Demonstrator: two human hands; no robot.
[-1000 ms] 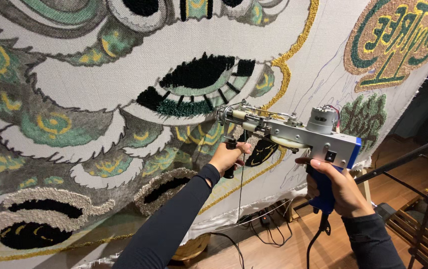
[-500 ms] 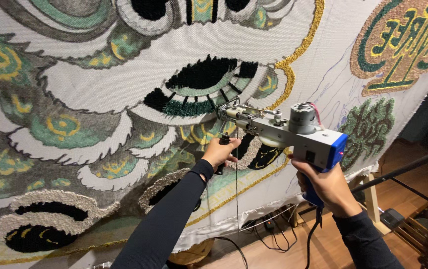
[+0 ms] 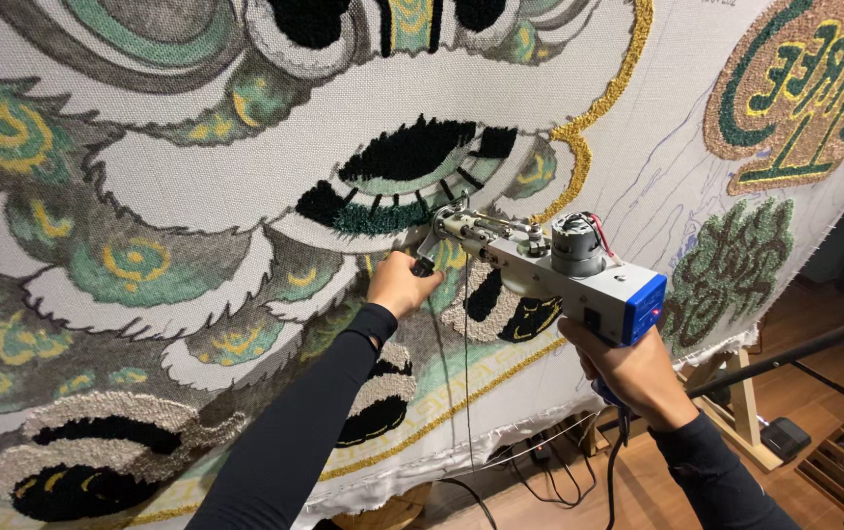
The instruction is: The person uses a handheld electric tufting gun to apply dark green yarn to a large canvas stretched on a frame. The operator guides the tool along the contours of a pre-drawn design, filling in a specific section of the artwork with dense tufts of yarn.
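Gripping the rigid, motor-heavy tufting gun (image 3: 549,270), we clamp our right hand (image 3: 633,378) around its rear handle and our left hand (image 3: 400,283) around its front grip.

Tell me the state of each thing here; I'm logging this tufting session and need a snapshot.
Tufting gun: held in both hands, tip against the cloth.
Left hand: gripping the gun's front handle.
Right hand: wrapped around the blue rear grip.
Backing cloth: stretched taut, partly tufted, white areas bare.
Yarn strand: hanging loose below the gun.
Power cord: attached, dangling from the grip.
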